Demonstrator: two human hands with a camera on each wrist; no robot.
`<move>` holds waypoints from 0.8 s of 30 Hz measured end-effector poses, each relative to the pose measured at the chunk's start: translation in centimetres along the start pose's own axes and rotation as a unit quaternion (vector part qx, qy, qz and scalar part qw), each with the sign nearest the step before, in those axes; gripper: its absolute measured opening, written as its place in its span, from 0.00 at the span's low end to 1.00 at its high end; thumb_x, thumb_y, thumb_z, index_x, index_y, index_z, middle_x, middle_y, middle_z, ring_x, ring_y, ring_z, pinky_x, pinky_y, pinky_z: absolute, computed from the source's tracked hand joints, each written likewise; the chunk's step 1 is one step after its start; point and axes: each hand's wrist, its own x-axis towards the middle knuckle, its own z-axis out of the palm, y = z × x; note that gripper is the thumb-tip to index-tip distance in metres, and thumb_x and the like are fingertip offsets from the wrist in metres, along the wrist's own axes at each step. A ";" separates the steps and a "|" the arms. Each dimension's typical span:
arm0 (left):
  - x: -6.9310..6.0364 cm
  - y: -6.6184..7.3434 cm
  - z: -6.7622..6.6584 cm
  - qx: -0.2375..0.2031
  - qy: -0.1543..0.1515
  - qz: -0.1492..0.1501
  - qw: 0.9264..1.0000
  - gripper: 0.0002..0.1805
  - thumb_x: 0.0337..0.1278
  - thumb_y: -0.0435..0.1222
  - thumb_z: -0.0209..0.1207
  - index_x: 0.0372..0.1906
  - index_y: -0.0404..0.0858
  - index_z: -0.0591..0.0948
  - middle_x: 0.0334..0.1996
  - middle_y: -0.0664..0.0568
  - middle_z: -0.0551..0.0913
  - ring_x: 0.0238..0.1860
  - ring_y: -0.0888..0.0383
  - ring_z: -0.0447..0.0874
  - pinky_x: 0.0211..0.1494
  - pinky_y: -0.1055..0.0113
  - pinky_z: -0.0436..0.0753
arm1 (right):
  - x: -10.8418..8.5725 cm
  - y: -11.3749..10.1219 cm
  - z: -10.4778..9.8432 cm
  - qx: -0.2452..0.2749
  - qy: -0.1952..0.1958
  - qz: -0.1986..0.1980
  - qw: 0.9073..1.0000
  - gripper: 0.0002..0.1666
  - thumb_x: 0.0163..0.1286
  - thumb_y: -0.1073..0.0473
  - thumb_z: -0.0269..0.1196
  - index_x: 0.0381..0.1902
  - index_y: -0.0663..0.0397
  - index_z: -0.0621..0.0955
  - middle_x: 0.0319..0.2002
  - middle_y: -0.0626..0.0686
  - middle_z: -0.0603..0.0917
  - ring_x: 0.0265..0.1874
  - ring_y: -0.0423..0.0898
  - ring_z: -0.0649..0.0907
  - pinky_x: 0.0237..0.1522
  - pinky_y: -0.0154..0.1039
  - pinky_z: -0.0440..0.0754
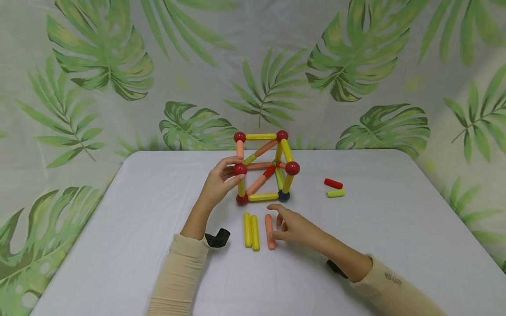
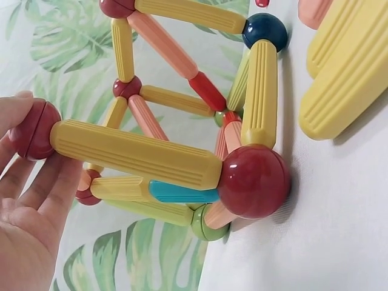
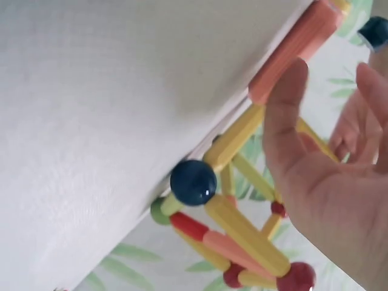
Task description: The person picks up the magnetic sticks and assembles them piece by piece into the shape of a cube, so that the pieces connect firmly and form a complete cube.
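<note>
A cube-like frame of ribbed sticks and balls stands at the table's back, with a yellow stick (image 1: 264,197) along its lower front edge. My left hand (image 1: 215,184) holds the red ball (image 2: 37,128) at its upper front left corner, thumb and fingers on either side. Lower down, a yellow stick (image 2: 139,154) joins that ball to another red ball (image 2: 254,180). My right hand (image 1: 298,226) hovers beside a loose salmon stick (image 1: 269,231), fingers spread and bent. Its thumb is against or just over the stick; contact cannot be told.
Two loose yellow sticks (image 1: 251,231) lie left of the salmon one. A short red stick (image 1: 334,183) and a short lime stick (image 1: 335,193) lie on the white table (image 1: 395,210) to the right. Behind hangs a leaf-patterned cloth (image 1: 197,83).
</note>
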 end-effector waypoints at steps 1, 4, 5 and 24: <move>0.0 0.0 0.0 0.000 0.001 0.002 1.000 0.20 0.51 0.24 0.58 0.51 0.26 0.70 0.54 0.38 0.69 0.48 0.46 0.74 0.53 0.59 0.72 | 0.1 0.2 0.2 -0.004 -0.016 0.008 1.000 0.42 0.54 0.50 0.67 0.63 0.51 0.61 0.30 0.50 0.74 0.22 0.42 0.74 0.23 0.34 0.72; 0.0 -0.1 0.0 -0.001 0.001 0.008 1.000 0.20 0.51 0.23 0.58 0.50 0.26 0.70 0.55 0.39 0.68 0.48 0.46 0.74 0.53 0.59 0.72 | 0.4 0.5 0.7 -0.026 -0.045 0.023 0.998 0.45 0.53 0.47 0.67 0.65 0.51 0.59 0.23 0.48 0.73 0.20 0.41 0.71 0.21 0.32 0.67; 0.0 -0.2 0.0 -0.002 0.002 0.009 1.000 0.19 0.51 0.23 0.58 0.50 0.26 0.70 0.55 0.39 0.68 0.48 0.46 0.74 0.53 0.59 0.72 | 0.4 0.5 0.8 -0.033 -0.050 0.028 0.998 0.46 0.53 0.46 0.67 0.65 0.51 0.59 0.21 0.47 0.72 0.18 0.41 0.70 0.19 0.32 0.65; 0.0 -0.1 0.2 -0.008 0.000 0.017 1.000 0.20 0.51 0.23 0.58 0.51 0.25 0.69 0.55 0.38 0.68 0.48 0.45 0.73 0.52 0.57 0.72 | 0.5 -1.6 -2.3 -0.042 0.055 -0.148 0.987 0.25 0.59 0.60 0.63 0.54 0.52 0.71 0.33 0.44 0.77 0.30 0.39 0.76 0.33 0.32 0.77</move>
